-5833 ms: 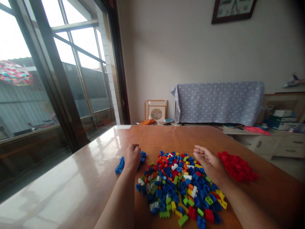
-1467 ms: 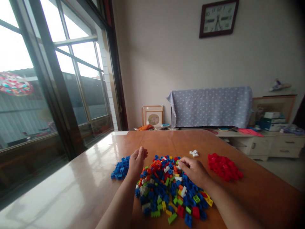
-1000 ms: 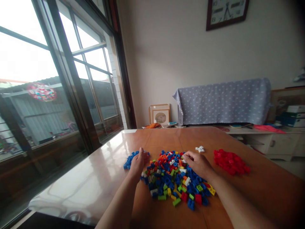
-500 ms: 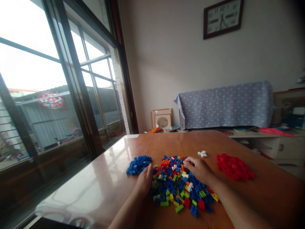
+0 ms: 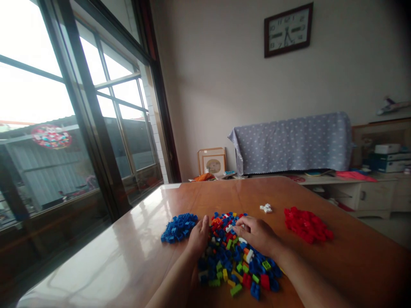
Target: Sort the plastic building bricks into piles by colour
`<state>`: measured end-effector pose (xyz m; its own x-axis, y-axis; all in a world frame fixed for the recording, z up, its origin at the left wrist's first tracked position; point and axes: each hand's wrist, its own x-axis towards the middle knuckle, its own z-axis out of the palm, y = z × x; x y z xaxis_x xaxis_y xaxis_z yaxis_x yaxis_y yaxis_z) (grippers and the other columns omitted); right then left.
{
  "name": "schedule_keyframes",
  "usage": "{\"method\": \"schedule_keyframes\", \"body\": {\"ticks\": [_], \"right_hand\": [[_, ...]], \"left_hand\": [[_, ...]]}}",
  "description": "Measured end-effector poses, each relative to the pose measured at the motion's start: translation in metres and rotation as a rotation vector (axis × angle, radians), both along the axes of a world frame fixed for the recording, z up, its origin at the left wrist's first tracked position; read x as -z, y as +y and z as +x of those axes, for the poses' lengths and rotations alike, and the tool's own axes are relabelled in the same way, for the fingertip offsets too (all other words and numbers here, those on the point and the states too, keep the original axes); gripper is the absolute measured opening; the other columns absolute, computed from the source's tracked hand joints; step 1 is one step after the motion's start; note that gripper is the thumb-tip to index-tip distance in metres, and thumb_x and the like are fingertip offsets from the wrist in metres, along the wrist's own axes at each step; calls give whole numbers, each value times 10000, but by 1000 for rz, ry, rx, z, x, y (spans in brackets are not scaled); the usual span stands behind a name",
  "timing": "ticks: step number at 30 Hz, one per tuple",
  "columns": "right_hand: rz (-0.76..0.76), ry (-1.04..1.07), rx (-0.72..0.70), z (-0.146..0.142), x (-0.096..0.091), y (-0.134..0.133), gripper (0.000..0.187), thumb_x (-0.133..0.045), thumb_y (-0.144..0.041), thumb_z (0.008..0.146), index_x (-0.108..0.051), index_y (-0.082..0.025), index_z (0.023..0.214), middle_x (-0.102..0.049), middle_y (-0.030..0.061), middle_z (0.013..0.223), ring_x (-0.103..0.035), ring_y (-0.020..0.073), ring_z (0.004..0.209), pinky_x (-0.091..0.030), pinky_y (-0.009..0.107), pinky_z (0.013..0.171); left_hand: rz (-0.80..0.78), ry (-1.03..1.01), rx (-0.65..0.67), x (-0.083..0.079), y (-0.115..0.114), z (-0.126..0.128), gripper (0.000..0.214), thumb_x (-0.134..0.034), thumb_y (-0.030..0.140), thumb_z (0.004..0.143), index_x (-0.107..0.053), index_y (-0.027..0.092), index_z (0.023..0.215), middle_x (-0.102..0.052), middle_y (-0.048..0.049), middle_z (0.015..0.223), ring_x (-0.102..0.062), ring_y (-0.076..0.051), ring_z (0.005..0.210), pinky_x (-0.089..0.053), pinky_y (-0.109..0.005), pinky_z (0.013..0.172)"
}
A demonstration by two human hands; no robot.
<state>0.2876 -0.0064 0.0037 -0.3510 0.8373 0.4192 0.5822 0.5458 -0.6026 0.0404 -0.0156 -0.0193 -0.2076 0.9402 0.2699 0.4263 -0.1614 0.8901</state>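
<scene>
A mixed heap of toy building bricks (image 5: 224, 258) in blue, red, green, yellow, orange and white lies on the table before me. My left hand (image 5: 198, 239) rests along the heap's left edge, thumb up and fingers stretched out; it seems to hold nothing. Over the upper right of the heap is my right hand (image 5: 258, 235), its thumb and fingers pinched together. What lies in that pinch is too small to make out. Close to those fingertips sits a white brick (image 5: 229, 228). A pile of blue bricks (image 5: 179, 227) is just left of my left hand.
Right of the heap lies a pile of red bricks (image 5: 308, 225), with a few white bricks (image 5: 266, 208) beyond my right hand. All stand on a glossy brown table (image 5: 221, 194). Behind it are a cloth-covered object (image 5: 292, 145) and a low cabinet (image 5: 375, 194).
My right hand has moved left and inward over the heap, toward the white brick. My left hand stays at the heap's left edge. The camera view has shifted slightly.
</scene>
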Motion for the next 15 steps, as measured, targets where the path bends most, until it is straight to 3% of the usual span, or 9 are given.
{"method": "schedule_keyframes", "body": {"ticks": [3,11,15], "right_hand": [[-1,-6,1,-2,0,0,410,-549,-615,853,-728,-247,859,-612,-8,644,-541,145,592,-380,250,594],[17,-32,37,-3,1,1,393,-549,-606,861,-718,-251,865,-619,0,702,-545,146,618,-392,252,609],[34,-31,46,-3,2,3,371,-538,-580,873,-712,-253,842,-632,7,721,-559,156,636,-404,259,620]], "left_hand": [[-5,-22,45,-2,7,5,654,-373,734,850,-695,165,861,-738,-121,951,-655,-313,958,-465,-356,875],[-34,-44,57,-10,16,17,654,-414,775,791,-659,172,728,-723,-84,789,-660,-294,876,-498,-316,749],[-53,-70,73,-7,22,16,696,-399,786,793,-688,153,779,-734,-86,819,-662,-309,915,-501,-339,793]]}}
